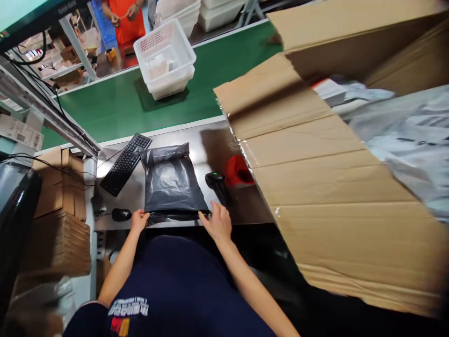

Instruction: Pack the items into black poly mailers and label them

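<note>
A dark grey plastic mailer bag [170,180] lies flat on the shiny metal worktable [210,140]. My left hand [139,219] pinches the bag's near left corner at the table's front edge. My right hand [218,221] presses on the near right corner with its fingers curled over the folded edge. Both hands hold the bag's near flap. A black handheld scanner [217,183] stands just right of the bag, close to my right hand.
A black keyboard [125,163] and mouse [121,215] lie left of the bag. A red object [237,170] sits beside a large open cardboard box [326,178] holding grey parcels [407,135]. Behind runs a green conveyor [115,105] with a white basket [165,58]. A person in orange [125,18] stands beyond.
</note>
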The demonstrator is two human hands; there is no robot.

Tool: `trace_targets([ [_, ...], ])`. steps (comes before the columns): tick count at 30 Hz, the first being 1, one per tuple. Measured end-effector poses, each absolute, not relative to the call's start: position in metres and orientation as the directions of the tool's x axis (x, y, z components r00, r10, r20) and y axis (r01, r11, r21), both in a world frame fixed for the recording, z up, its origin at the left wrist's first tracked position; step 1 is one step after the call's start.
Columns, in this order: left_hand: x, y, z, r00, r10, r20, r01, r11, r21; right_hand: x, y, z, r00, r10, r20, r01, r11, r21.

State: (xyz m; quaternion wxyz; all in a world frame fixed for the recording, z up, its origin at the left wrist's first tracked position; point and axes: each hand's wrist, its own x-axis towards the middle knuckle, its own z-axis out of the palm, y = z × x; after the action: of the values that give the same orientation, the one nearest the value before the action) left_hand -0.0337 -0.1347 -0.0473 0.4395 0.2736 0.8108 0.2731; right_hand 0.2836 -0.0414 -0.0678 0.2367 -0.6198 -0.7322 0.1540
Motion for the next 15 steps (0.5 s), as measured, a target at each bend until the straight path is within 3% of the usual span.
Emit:
trace_targets([
  [2, -0.031, -0.143, -0.044, -0.412, 0.626, -0.662, 0.061, 0.744, 0.665, 0.271, -0.054, -0.062, -0.232, 0.896, 0.38, 0.722, 0.42, -0.55],
  [5, -0.027, -0.154, -0.042, -0.37, 0.572, -0.732, -0.099, 0.76, 0.643, 0.228, -0.065, -0.06, -0.561, 0.754, 0.342, 0.42, 0.616, -0.667],
  [7, -0.025, -0.16, -0.039, -0.368, 0.57, -0.735, -0.168, 0.736, 0.655, 0.192, -0.067, -0.064, -0.739, 0.615, 0.274, 0.281, 0.652, -0.704],
  [10, -0.025, -0.163, -0.036, -0.374, 0.608, -0.7, -0.229, 0.671, 0.705, 0.146, -0.069, -0.073, -0.851, 0.47, 0.234, 0.192, 0.693, -0.695],
  [15, -0.025, -0.158, -0.036, -0.369, 0.667, -0.647, -0.26, 0.594, 0.761, 0.11, -0.073, -0.08, -0.876, 0.458, 0.15, 0.21, 0.644, -0.736],
])
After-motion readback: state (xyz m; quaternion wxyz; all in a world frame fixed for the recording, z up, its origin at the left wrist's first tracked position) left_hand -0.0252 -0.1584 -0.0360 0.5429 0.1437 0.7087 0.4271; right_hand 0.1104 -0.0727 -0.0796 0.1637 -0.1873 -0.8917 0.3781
